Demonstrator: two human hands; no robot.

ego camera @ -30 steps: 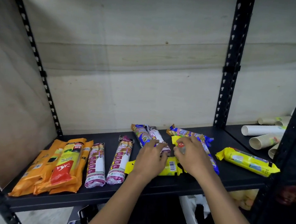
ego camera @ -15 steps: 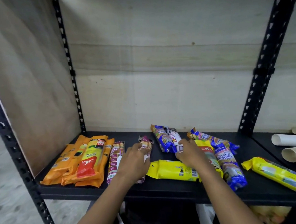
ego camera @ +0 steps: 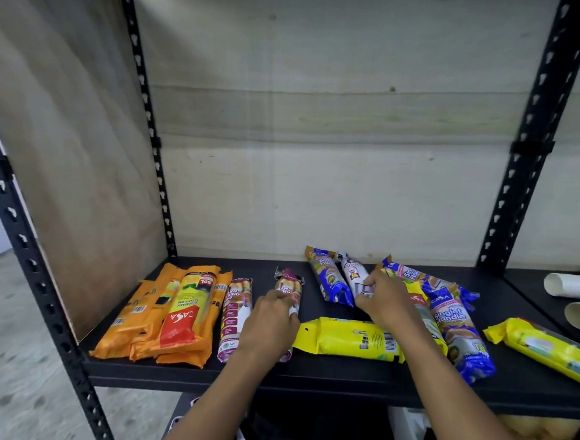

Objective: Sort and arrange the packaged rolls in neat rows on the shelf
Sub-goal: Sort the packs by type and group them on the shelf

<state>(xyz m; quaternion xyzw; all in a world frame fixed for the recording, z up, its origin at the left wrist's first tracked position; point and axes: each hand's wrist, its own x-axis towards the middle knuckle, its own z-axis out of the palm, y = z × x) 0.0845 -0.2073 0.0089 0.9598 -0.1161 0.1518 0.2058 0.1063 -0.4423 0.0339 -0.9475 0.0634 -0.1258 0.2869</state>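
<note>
Currently, a glossy purple-and-white cylindrical roll is grasped by the left hand on the matte black shelf; a crinkly white roll is gripped by the right hand farther back, beside a blue roll.

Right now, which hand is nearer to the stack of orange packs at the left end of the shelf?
Left. The left hand grips a purple roll, one roll away from the orange packs; the right hand is farther right, holding a white roll.
</note>
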